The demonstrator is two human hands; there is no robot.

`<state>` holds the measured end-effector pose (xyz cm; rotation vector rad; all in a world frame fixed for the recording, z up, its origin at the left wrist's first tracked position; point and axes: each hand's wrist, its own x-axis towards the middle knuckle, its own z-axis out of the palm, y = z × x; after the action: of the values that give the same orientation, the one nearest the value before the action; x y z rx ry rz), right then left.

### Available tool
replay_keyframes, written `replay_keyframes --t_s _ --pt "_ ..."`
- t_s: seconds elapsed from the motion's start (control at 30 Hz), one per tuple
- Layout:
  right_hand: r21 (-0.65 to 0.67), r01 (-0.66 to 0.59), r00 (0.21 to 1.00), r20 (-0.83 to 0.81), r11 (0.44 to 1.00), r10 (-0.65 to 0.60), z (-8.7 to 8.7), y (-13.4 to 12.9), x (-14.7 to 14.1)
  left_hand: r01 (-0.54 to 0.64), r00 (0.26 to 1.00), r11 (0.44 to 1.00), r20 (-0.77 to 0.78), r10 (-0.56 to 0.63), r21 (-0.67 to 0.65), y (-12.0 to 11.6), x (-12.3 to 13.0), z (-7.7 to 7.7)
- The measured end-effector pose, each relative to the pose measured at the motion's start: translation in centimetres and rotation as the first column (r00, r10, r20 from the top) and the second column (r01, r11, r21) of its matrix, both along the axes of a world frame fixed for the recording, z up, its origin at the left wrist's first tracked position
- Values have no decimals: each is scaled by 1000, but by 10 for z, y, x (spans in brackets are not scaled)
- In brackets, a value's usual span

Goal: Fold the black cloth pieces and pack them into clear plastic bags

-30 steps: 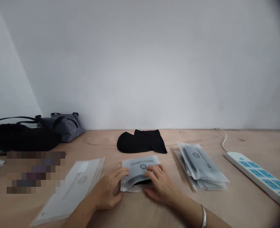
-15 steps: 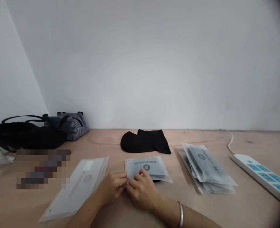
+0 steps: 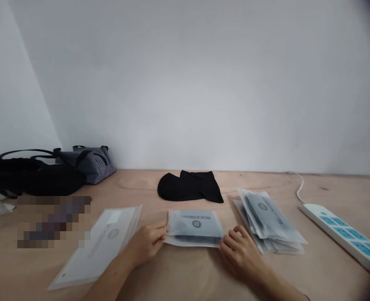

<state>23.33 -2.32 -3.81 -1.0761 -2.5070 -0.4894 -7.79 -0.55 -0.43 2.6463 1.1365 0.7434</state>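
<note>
A frosted plastic zip bag (image 3: pixel 194 221) printed "ROCKBROS" lies on the wooden table (image 3: pixel 185 271) in front of me, with dark fabric showing along its lower edge. My left hand (image 3: pixel 145 243) pinches the bag's left edge. My right hand (image 3: pixel 240 255) sits at the bag's lower right corner, its fingertips on the edge and spread apart. Its thumb is hidden. Beyond the bag lies a black cloth item (image 3: pixel 188 187). To the left, a flat, pale printed bag (image 3: pixel 100 242) lies near my left forearm.
A stack of filled frosted bags (image 3: pixel 266 221) lies just beyond my right hand. Further right are a white power strip (image 3: pixel 342 234) with blue sockets and its cord. A striped bag (image 3: pixel 87 165) and a black bag (image 3: pixel 31 177) stand at back left, with a pixelated patch before them.
My right hand has moved from the top of the bag out to its right corner. The bag now lies flatter and uncovered, and my left hand stays at its left edge.
</note>
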Motion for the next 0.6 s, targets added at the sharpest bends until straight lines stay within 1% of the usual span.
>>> replay_keyframes --t_s 0.1,0.2,0.27,0.33,0.4,0.5,0.6 --pt "-123 1 1000 -8 992 -2 12 -2 -9 -8 998 1000 -54 9 28 -3 5 3" --pt "-245 -92 995 16 965 99 27 6 -23 46 990 997 -137 -37 59 -3 23 0" --pt "-329 -151 984 39 932 173 32 14 -31 36 983 999 -183 -31 27 -1 38 -8" --pt "-422 -160 979 48 892 198 32 22 -37 -21 979 999 -204 15 -28 4 50 -18" --pt "-495 -147 980 41 856 192 29 27 -41 -59 978 996 -206 43 -72 10 54 -30" --pt "-539 -142 982 29 830 187 22 31 -42 -22 981 995 -194 2 -98 17 50 -42" --pt "-539 -142 982 28 830 186 18 31 -43 13 982 995 -186 -31 -100 18 44 -45"
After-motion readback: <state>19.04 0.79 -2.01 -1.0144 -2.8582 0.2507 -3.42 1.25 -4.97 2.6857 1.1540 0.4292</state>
